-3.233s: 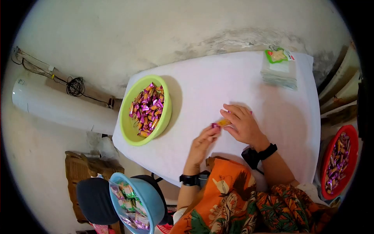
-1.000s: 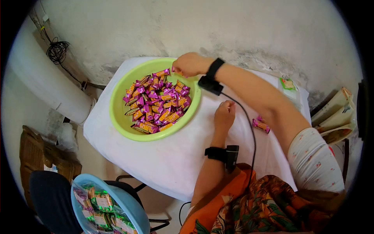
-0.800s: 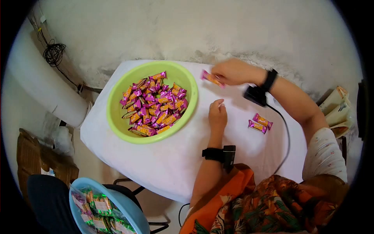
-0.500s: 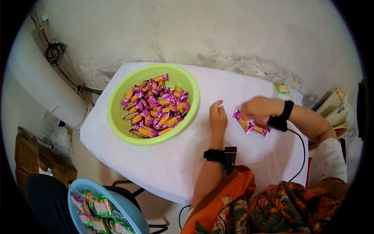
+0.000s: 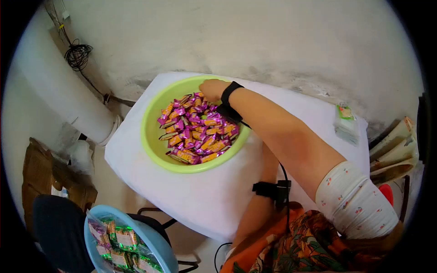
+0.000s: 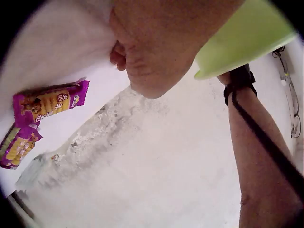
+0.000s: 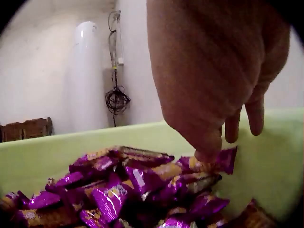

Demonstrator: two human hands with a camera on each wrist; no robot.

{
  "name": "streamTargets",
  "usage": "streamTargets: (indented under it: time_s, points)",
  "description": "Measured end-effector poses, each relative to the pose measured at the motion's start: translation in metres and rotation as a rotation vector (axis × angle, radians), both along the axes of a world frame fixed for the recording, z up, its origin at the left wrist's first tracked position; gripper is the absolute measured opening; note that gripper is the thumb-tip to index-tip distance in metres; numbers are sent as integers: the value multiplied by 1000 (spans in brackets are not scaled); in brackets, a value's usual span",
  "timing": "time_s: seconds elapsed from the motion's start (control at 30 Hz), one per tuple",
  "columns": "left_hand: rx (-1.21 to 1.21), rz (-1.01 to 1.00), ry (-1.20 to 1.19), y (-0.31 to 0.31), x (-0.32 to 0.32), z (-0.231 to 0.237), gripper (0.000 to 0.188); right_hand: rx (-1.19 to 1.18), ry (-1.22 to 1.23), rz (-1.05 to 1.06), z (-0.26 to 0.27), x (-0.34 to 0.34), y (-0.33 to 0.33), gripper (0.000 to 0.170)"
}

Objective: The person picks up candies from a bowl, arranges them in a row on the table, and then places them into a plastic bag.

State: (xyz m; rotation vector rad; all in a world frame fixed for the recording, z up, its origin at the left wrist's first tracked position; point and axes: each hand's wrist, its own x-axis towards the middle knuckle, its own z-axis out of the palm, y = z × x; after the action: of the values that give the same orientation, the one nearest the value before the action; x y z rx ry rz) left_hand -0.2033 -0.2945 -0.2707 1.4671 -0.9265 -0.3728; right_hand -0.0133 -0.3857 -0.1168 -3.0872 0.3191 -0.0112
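My right hand [image 5: 213,90] reaches over the far rim into the green basin [image 5: 152,152], which holds a heap of purple-and-orange wrapped snacks [image 5: 191,136]. In the right wrist view, the thumb tip lies against one wrapped snack [image 7: 223,161] at the top of the heap, pinching it, while other fingers hang straight behind. My left hand [image 6: 152,52] is loosely curled above the white cloth with nothing visible in it; the right arm covers most of it in the head view. Beside it lie two wrapped snacks [image 6: 50,103].
A stack of clear plastic bags [image 5: 347,129] sits at the table's far right. Lower left, a blue basin [image 5: 159,236] with bagged snacks stands by a dark chair [image 5: 57,227]. The wall [image 5: 273,41] borders the table's far side. A black cable [image 5: 284,175] runs from the right wrist.
My right hand carried a snack from the basin and set it beside two others on the cloth, then moved back left into the basin. The left hand stayed near the table's middle.
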Motion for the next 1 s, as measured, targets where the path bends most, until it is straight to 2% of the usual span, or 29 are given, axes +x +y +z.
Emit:
streamTargets:
  time_s: [0.1, 0.2, 0.3, 0.43, 0.5, 0.6, 0.87, 0.97, 1.0]
  points:
    - [31, -1, -36, 15, -2, 2, 25, 9, -15, -41, -22, 7, 6, 26]
    - [59, -13, -57, 23, -5, 1, 25, 112, -160, -209, -28, 2, 7, 29]
    - [72, -18, -66, 26, -7, 2, 25, 114, -96, -220, -28, -1, 3, 32]
    - [87, -17, -73, 29, -7, 1, 25, 177, -132, -274, -37, 3, 2, 35]
    - [95, -19, -79, 29, -8, 0, 25, 190, -200, -324, -40, 1, 1, 26]
    - [108, -22, -88, 26, -9, 1, 25, 193, -71, -264, -33, 3, -3, 31]
    - [181, -17, -143, 6, -6, -3, 25, 175, -170, -204, -41, 4, -5, 31]
    - [271, 6, -161, -8, -3, 1, 25, 54, -170, -126, -18, -11, -13, 33]
    - [237, 3, -120, -11, -2, 4, 25, 171, -202, -121, 4, -24, -11, 29]
